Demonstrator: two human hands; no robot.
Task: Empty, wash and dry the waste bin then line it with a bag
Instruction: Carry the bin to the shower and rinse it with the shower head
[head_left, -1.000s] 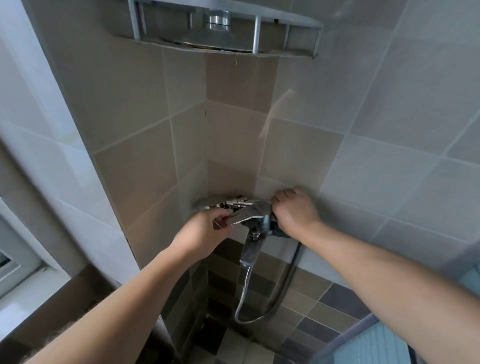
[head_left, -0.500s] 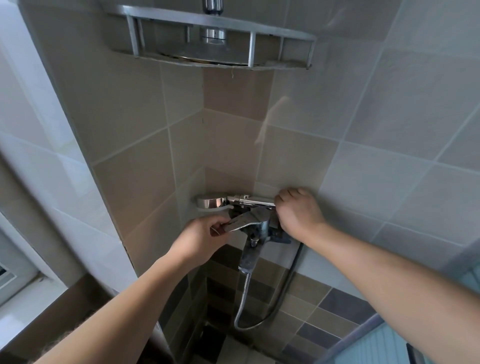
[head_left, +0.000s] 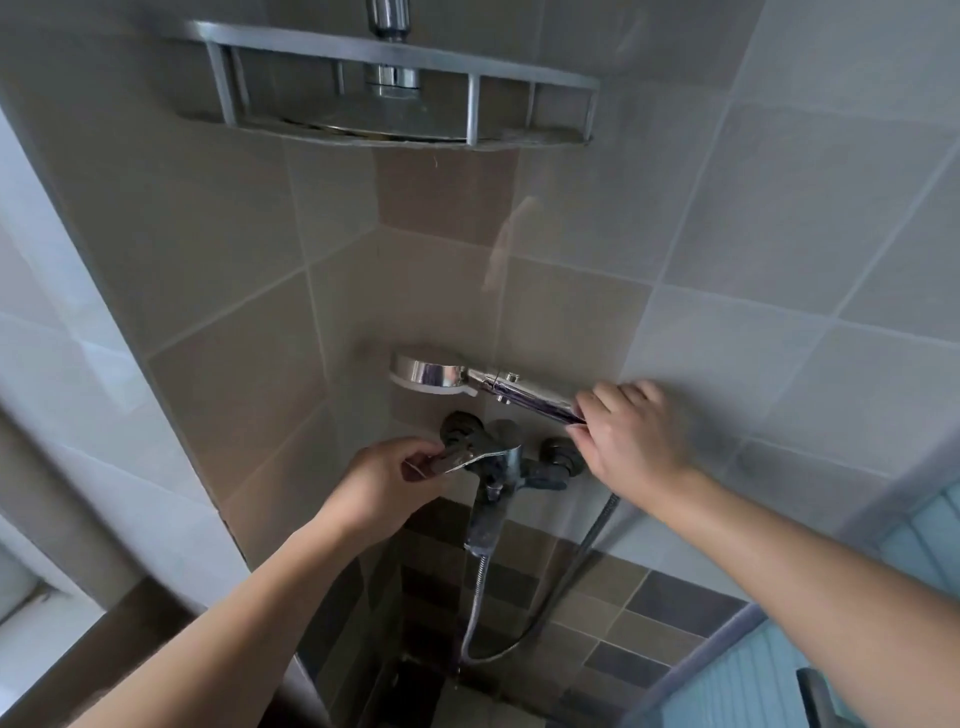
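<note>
Two hands: both up at the mixer tap (head_left: 506, 470) in the tiled corner, one each side.
L hand (head_left: 387, 480): left of the tap, fingers curled round the end of the tap lever (head_left: 467, 458); thumb on top, lever tip pinched betw. thumb and fingers.
R hand (head_left: 631, 441): right of the tap and a bit higher, fingers bent round the handle end of the hand shower (head_left: 498, 387); knuckles face the wall.
Hand shower: lies about horizontal just above the tap, chrome head pointing left, handle running right into the R hand.
Hose (head_left: 475, 597): hangs from under the tap spout, loops down and comes back up on the right toward the R hand.
Corner shelf (head_left: 395, 93): metal, high above the tap, fixed across the corner; a chrome pipe passes down behind it.
Wall (head_left: 779, 234): grey and beige tiles round the tap; darker small tiles below it.
Waste bin: not in view, cannot tell where it is.
Bag: also not seen.
</note>
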